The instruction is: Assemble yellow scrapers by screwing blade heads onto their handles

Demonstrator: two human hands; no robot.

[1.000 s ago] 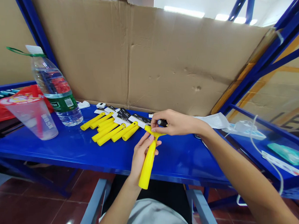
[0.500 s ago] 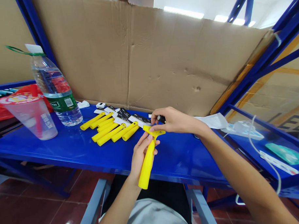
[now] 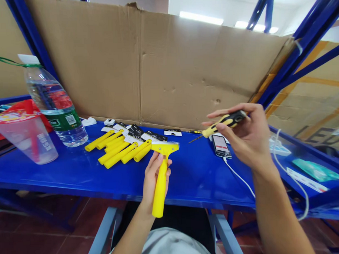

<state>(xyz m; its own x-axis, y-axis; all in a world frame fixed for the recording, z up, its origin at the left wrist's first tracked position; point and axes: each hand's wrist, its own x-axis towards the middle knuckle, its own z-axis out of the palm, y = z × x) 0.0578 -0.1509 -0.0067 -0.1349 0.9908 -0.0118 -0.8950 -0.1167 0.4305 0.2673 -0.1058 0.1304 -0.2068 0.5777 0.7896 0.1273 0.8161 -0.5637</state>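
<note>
My left hand [image 3: 151,179] is closed round the neck of a yellow scraper [image 3: 160,184], whose wide head points up and whose handle hangs toward me past the table edge. To the right, my right hand [image 3: 246,135] holds a yellow and black screwdriver [image 3: 223,124] in its fingers. The thin shaft points down and left, apart from the scraper. Several yellow handles [image 3: 119,154] lie in a pile left of the scraper, with black and white cards [image 3: 135,135] behind them.
On the blue table [image 3: 193,178] stand a water bottle [image 3: 60,112] and a plastic cup [image 3: 33,141] at the left. A phone [image 3: 221,145] with a white cable lies at the right. Cardboard [image 3: 173,67] rises behind. Another small screwdriver [image 3: 195,132] lies near it.
My right hand has left the scraper head and moved right and up with the screwdriver, now in plain sight. My left hand still holds the scraper. The view has shifted a little.
</note>
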